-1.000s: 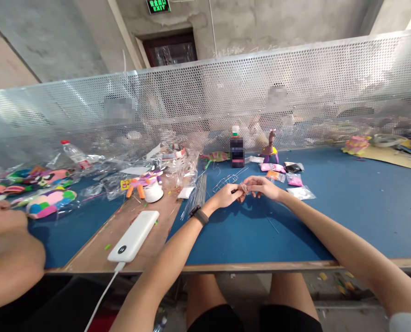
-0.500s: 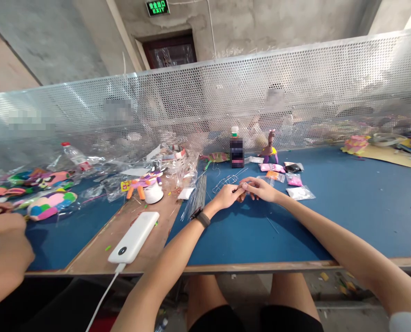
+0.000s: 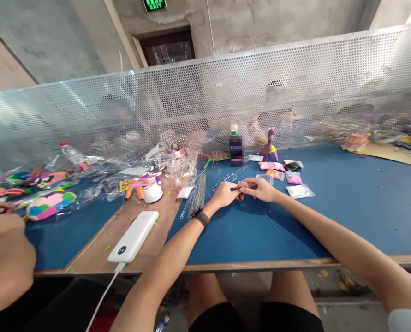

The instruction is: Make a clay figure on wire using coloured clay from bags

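My left hand and my right hand meet above the blue table. Between their closed fingertips is a small brown lump, probably modelling clay; the fingers cover much of it. Just behind the hands lies a bent wire frame. A bundle of thin straight wires lies beside my left wrist, which wears a dark band. Small bags of coloured clay, among them a pink one and a white one, rest beyond my right hand.
A dark bottle and a purple-legged long-necked figure stand before the perforated metal screen. To the left are a white power bank with its cable, an orange-and-purple figure, and another person's arm.
My right hand's fingers have shifted on the brown lump, so more of it shows. My left hand stays nearly in place. The view has tilted slightly.
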Tool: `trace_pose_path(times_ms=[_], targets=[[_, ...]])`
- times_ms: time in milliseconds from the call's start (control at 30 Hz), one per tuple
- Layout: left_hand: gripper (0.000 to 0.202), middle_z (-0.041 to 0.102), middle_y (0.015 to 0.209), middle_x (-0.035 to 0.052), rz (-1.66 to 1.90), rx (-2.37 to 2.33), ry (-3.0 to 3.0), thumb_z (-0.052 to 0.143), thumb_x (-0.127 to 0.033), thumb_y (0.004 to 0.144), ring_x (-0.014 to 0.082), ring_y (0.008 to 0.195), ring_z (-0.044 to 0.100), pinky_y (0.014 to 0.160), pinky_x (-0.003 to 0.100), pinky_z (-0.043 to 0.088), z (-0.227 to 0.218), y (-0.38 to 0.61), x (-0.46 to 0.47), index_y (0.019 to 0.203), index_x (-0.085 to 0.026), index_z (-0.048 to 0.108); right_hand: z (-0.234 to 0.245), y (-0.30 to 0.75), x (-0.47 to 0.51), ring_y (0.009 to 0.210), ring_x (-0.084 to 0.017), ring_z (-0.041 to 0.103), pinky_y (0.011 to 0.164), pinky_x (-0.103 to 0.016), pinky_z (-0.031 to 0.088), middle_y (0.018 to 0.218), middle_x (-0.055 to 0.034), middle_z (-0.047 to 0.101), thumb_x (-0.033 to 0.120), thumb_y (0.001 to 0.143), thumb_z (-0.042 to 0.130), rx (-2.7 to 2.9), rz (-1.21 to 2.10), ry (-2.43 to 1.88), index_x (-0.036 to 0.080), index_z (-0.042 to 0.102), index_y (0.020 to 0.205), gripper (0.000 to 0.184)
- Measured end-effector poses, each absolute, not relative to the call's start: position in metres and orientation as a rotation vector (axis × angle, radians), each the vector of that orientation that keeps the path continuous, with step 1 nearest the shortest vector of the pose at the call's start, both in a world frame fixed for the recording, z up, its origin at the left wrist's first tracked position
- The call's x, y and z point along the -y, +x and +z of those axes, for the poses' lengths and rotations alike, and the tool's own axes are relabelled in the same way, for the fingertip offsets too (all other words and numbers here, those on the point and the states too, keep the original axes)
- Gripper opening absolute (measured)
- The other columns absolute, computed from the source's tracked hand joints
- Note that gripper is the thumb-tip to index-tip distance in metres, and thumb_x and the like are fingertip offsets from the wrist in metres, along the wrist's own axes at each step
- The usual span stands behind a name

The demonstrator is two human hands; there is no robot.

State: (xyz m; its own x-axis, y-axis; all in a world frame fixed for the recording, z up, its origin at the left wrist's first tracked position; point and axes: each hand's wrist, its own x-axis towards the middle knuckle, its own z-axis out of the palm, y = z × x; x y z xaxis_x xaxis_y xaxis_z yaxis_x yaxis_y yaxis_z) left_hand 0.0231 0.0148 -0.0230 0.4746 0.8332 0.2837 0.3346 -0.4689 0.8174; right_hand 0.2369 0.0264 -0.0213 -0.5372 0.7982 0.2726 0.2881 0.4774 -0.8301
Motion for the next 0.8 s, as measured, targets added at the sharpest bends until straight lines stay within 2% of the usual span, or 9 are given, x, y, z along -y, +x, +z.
trace_pose_path(times_ms=[133,233,333,467,567,667,800], targets=[[0.058,0.073,0.062,0.0068,0.885,-1.042,2.084,0.060,-0.061,0.095,0.0173,0.059,0.068,0.062,0.025,0.053,-0.022,0.026,-0.013,0.062,-0.015,0.069,-0.019,0.237,-0.024,0.054,-0.013,0.058,0.051,-0.026,0.048,0.083,-0.0044,0.075,0.063,0.091,0.066,2.050,0.946,-0.906,0.016,0.077,0.114,0.053],[0.059,0.074,0.067,0.0080,0.857,-1.017,2.002,0.056,-0.064,0.096,0.0186,0.063,0.071,0.064,0.026,0.055,-0.027,0.030,-0.013,0.068,-0.015,0.071,-0.015,0.237,-0.023,0.055,-0.014,0.059,0.053,-0.026,0.048,0.081,-0.0052,0.075,0.064,0.095,0.060,2.054,0.908,-0.874,0.016,0.078,0.110,0.053],[0.057,0.076,0.074,0.0098,0.840,-0.967,1.869,0.061,-0.067,0.092,0.0211,0.069,0.074,0.067,0.028,0.059,-0.031,0.033,-0.013,0.073,-0.014,0.070,-0.013,0.237,-0.023,0.063,-0.017,0.062,0.058,-0.027,0.050,0.084,-0.0064,0.076,0.064,0.094,0.060,2.061,0.826,-0.869,0.016,0.078,0.105,0.053],[0.054,0.075,0.075,0.0092,0.849,-0.935,1.853,0.064,-0.064,0.091,0.0191,0.066,0.071,0.066,0.029,0.059,-0.027,0.033,-0.011,0.075,-0.014,0.069,-0.016,0.235,-0.025,0.067,-0.018,0.062,0.059,-0.027,0.048,0.080,-0.0059,0.073,0.065,0.095,0.058,2.035,0.792,-0.887,0.016,0.077,0.102,0.053],[0.050,0.074,0.073,0.0082,0.843,-0.926,1.910,0.062,-0.059,0.094,0.0174,0.064,0.069,0.066,0.029,0.058,-0.023,0.032,-0.010,0.075,-0.014,0.069,-0.018,0.237,-0.031,0.061,-0.016,0.058,0.055,-0.027,0.046,0.077,-0.0050,0.070,0.070,0.094,0.056,1.939,0.828,-0.919,0.016,0.074,0.099,0.057],[0.046,0.073,0.074,0.0072,0.807,-0.894,1.927,0.061,-0.055,0.095,0.0172,0.066,0.069,0.067,0.028,0.058,-0.023,0.031,-0.009,0.077,-0.014,0.069,-0.014,0.248,-0.043,0.052,-0.013,0.049,0.048,-0.028,0.040,0.077,-0.0044,0.064,0.077,0.096,0.044,1.676,0.849,-0.986,0.018,0.072,0.100,0.065],[0.048,0.071,0.076,0.0065,0.858,-0.897,1.904,0.057,-0.057,0.097,0.0163,0.069,0.067,0.068,0.026,0.055,-0.028,0.031,-0.011,0.074,-0.016,0.066,-0.006,0.262,-0.055,0.046,-0.012,0.037,0.042,-0.028,0.034,0.067,0.0005,0.052,0.084,0.092,0.041,1.347,0.827,-1.063,0.023,0.066,0.115,0.069]])
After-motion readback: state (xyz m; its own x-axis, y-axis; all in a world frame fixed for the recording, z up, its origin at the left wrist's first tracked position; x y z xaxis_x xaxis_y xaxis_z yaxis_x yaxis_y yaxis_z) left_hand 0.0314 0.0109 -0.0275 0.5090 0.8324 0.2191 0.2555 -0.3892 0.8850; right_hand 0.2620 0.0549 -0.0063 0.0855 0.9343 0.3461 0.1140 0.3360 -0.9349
